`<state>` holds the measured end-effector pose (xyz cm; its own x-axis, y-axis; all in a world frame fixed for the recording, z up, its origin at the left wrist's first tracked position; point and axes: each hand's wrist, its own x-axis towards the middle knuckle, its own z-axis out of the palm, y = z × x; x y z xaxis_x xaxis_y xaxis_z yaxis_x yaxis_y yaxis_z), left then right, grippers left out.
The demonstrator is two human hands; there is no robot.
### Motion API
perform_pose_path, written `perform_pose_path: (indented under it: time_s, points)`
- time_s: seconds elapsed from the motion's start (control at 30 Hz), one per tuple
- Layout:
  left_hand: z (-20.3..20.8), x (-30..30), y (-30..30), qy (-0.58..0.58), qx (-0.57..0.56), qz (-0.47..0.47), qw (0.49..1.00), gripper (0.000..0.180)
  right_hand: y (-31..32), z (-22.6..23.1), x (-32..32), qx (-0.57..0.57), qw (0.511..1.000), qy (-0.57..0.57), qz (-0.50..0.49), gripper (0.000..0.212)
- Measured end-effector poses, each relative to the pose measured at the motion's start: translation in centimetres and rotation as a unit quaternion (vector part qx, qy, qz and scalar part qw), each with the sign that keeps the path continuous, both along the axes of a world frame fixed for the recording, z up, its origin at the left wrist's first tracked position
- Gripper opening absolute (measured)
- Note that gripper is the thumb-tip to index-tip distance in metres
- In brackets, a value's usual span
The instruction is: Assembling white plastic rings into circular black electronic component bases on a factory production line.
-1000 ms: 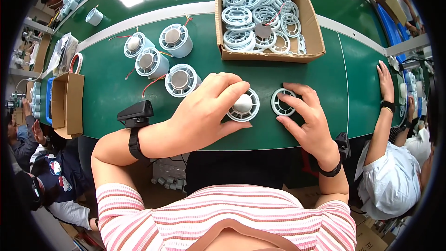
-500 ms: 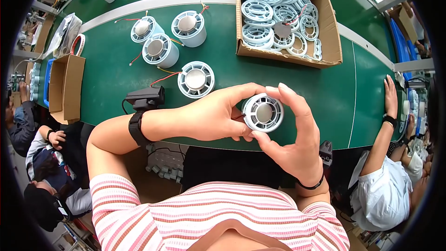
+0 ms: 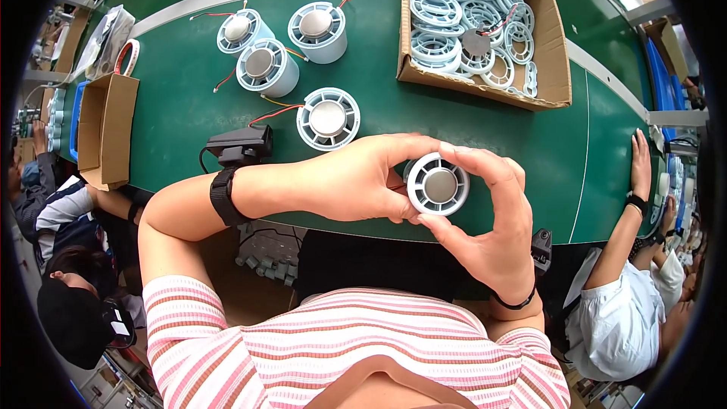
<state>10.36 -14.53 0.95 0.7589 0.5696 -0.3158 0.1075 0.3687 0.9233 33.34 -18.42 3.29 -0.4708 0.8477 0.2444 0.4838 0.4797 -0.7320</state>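
Observation:
Near the table's front edge, my two hands hold a round pale-blue plastic housing [image 3: 439,186] with a spoked ring and a grey metal disc in its face. My left hand [image 3: 363,180] is closed around its left side and back, where the fingers partly hide it. My right hand [image 3: 496,208] grips the ring's rim with curved thumb and fingers, at its lower and upper edges. Just beyond my left hand stands a similar housing [image 3: 329,118] with red and yellow wires. Farther back are three more wired housings, including a middle one [image 3: 267,68], all disc side up.
An open cardboard box [image 3: 469,89] of pale-blue spoked rings stands at the back right. Another cardboard box [image 3: 120,132] is at the left edge. A black device [image 3: 241,145] lies by my left wrist. A co-worker's hand [image 3: 641,160] rests on the table at right.
The held housing's face has turned more squarely upward, and my fingers have shifted slightly along its rim. The whole view has shifted a little. At left, a co-worker has changed posture.

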Motion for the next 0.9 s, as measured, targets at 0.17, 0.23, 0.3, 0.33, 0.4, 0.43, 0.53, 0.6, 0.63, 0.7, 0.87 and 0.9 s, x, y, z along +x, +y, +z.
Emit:
perform_pose_path:
  time_s: [0.17,0.23,0.3,0.33,0.4,0.43,0.53,0.6,0.63,0.7,0.87,0.9]
  points:
    - [0.0,0.1,-0.1,-0.009,0.022,0.014,1.0,0.071,-0.1,0.2,-0.1,0.017,0.999,-0.037,-0.021,0.071]
    - [0.2,-0.1,-0.1,-0.02,-0.007,0.004,1.0,0.07,0.1,0.3,0.1,0.008,0.999,-0.033,-0.021,0.071]
    - [0.3,-0.3,0.2,-0.041,-0.063,-0.012,0.997,0.069,0.4,0.4,0.2,0.017,0.999,-0.05,-0.008,0.071]
    - [0.3,-0.4,0.3,-0.041,-0.062,-0.014,0.997,0.069,0.5,0.5,0.3,0.023,0.998,-0.059,-0.002,0.071]
    - [0.3,-0.6,0.6,-0.059,-0.106,-0.01,0.993,0.069,0.4,0.3,0.3,0.021,0.998,-0.054,-0.006,0.07]
    - [0.3,-0.6,0.8,-0.068,-0.128,-0.008,0.989,0.069,0.3,0.2,0.2,0.018,0.999,-0.049,-0.008,0.07]
    - [0.6,-0.5,0.9,-0.075,-0.197,0.012,0.977,0.068,0.1,-0.1,0.1,0.016,0.999,-0.034,-0.011,0.07]
    - [0.7,-0.4,0.9,-0.078,-0.23,0.024,0.97,0.067,0.0,-0.4,-0.1,0.019,1.0,-0.016,-0.014,0.072]
    - [0.6,-0.5,0.9,-0.079,-0.218,0.026,0.972,0.065,0.0,-0.6,-0.1,0.021,1.0,-0.014,-0.013,0.072]
    - [0.4,-0.5,0.7,-0.079,-0.193,0.033,0.977,0.06,-0.2,-1.2,-0.3,0.064,0.997,-0.04,-0.012,0.073]
    - [0.9,0.1,-1.1,-0.012,0.028,0.06,0.998,0.054,-0.9,-1.6,0.2,0.138,0.983,-0.114,-0.031,0.073]
    - [1.4,-0.3,-1.5,0.055,0.209,0.055,0.975,0.055,-0.7,-1.4,0.6,0.142,0.983,-0.111,-0.03,0.073]
